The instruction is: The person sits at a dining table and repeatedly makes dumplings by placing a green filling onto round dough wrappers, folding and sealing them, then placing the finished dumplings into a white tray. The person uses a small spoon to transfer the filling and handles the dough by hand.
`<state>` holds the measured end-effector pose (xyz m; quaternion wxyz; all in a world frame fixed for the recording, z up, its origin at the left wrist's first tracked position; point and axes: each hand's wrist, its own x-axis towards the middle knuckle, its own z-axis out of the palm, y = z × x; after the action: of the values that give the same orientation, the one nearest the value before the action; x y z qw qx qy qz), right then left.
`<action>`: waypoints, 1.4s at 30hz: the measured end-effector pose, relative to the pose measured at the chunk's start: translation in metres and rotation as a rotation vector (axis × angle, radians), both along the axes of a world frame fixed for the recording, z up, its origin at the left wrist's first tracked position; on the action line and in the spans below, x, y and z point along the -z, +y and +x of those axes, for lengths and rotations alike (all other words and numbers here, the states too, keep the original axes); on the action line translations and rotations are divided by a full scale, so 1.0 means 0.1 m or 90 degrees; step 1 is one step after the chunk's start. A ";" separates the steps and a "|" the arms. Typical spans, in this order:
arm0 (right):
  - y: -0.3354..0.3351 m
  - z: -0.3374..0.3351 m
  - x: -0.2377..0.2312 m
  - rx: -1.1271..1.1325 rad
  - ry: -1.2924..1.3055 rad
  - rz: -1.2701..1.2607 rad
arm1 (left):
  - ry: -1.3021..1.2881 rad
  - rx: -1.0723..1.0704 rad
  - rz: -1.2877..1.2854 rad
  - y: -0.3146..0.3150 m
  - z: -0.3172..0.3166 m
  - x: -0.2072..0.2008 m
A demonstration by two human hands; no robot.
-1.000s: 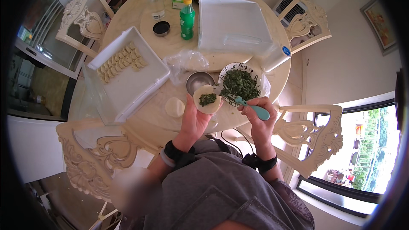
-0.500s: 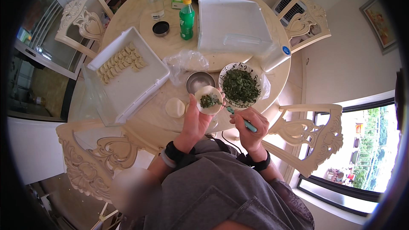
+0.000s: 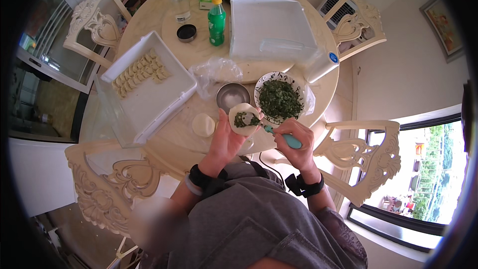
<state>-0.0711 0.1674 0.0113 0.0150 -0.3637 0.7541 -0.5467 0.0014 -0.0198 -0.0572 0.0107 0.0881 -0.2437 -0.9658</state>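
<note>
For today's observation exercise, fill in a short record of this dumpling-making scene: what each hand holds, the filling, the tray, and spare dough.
Left hand: cradles a round wrapper with green filling on it
Right hand: holds a teal-handled spoon, tip on the wrapper
Filling: chopped greens in a patterned bowl
Tray: white, rows of folded dumplings
Spare dough: one flat disc on the table

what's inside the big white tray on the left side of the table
Rows of folded dumplings lie at the far end of the white tray; the rest shows bare white floor. The tray's near wall hides a strip of the floor closest to the person.
</note>
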 end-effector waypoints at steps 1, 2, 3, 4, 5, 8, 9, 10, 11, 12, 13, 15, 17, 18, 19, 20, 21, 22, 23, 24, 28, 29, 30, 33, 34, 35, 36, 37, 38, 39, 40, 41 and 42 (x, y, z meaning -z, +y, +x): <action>0.01 -0.01 0.00 0.003 -0.001 -0.011 | -0.008 -0.007 0.004 0.01 -0.01 0.00; 0.01 -0.01 0.00 0.001 -0.007 -0.021 | -0.018 -0.012 0.009 0.02 -0.01 0.00; 0.01 0.00 -0.02 -0.001 -0.014 -0.030 | -0.022 -0.009 0.001 0.02 -0.01 -0.01; 0.00 0.00 -0.03 -0.002 -0.020 -0.040 | -0.026 -0.006 -0.007 0.01 -0.01 -0.02; -0.02 0.00 -0.04 -0.034 0.037 -0.017 | -0.030 -0.004 -0.015 0.01 -0.02 -0.03; -0.09 -0.01 -0.08 -0.111 0.176 0.042 | -0.005 0.010 -0.030 0.01 0.00 -0.01; -0.09 -0.01 -0.11 -0.101 0.195 0.046 | -0.009 0.011 -0.034 0.01 -0.01 0.00; -0.08 -0.01 -0.14 -0.091 0.213 0.049 | -0.013 0.012 -0.038 0.01 -0.01 0.02; -0.07 0.00 -0.16 -0.080 0.232 0.053 | -0.016 0.013 -0.042 0.01 -0.01 0.03; -0.08 0.01 -0.17 -0.082 0.225 0.055 | -0.020 0.010 -0.043 0.02 -0.01 0.02; -0.10 0.02 -0.18 -0.084 0.218 0.058 | -0.024 0.007 -0.044 0.03 -0.01 0.01; -0.11 0.04 -0.17 -0.069 0.210 0.058 | -0.027 0.009 -0.045 0.04 -0.02 0.00; -0.11 0.04 -0.13 -0.039 0.210 0.053 | -0.022 0.015 -0.046 0.05 -0.01 0.03; -0.10 0.04 -0.14 -0.003 0.197 0.048 | -0.023 0.009 -0.047 0.05 -0.01 0.02; -0.11 0.04 -0.13 0.013 0.179 0.037 | -0.024 0.003 -0.047 0.05 -0.02 -0.01; -0.12 0.05 -0.13 0.030 0.161 0.027 | -0.025 -0.002 -0.047 0.05 -0.01 -0.02; -0.13 0.06 -0.12 0.048 0.142 0.017 | -0.020 -0.005 -0.026 0.05 -0.01 0.01; -0.12 0.03 -0.11 0.013 0.151 0.049 | -0.016 -0.008 -0.005 0.04 0.00 0.07; -0.10 0.02 -0.11 0.017 0.134 0.042 | -0.011 -0.012 0.016 0.04 -0.01 0.08; -0.09 0.01 -0.12 0.021 0.116 0.036 | -0.015 -0.016 0.006 0.04 -0.01 0.07; 0.09 -0.08 -0.12 0.084 -0.027 0.000 | -0.013 -0.027 -0.008 -0.02 -0.01 0.03; 0.13 -0.13 -0.11 0.120 -0.039 0.006 | -0.008 -0.030 -0.005 -0.05 -0.01 0.03; 0.14 -0.18 -0.15 0.154 0.013 0.071 | -0.003 -0.030 -0.003 -0.08 0.01 0.03; 0.28 -0.48 0.19 0.158 0.175 0.245 | -0.002 -0.049 -0.008 -0.20 0.06 0.02; 0.35 -0.56 0.41 0.149 0.160 0.278 | -0.010 -0.068 -0.015 -0.27 0.08 0.02; 0.40 -0.62 0.61 0.140 0.194 0.317 | -0.021 -0.086 -0.024 -0.34 0.10 0.01; 0.44 -0.67 0.77 0.129 0.230 0.358 | -0.006 -0.106 -0.025 -0.43 0.11 0.02; 0.49 -0.71 0.95 0.119 0.265 0.397 | 0.004 -0.115 -0.024 -0.50 0.12 0.03; 0.54 -0.73 1.14 0.097 0.294 0.431 | 0.014 -0.126 -0.026 -0.58 0.16 0.03; 0.54 -0.71 1.22 0.077 0.307 0.448 | 0.024 -0.139 -0.028 -0.64 0.19 0.02; 0.55 -0.68 1.28 0.058 0.320 0.465 | 0.017 -0.152 -0.011 -0.67 0.22 -0.01; 0.56 -0.65 1.34 0.038 0.334 0.482 | 0.013 -0.157 -0.007 -0.70 0.24 -0.02; 0.58 -0.64 1.38 0.022 0.349 0.489 | 0.010 -0.162 -0.003 -0.71 0.26 -0.02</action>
<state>-0.1352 0.2251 -0.1272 -0.0603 -0.4499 0.8839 -0.1121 0.0272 -0.0908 -0.0550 0.1351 0.1104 -0.2328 -0.9567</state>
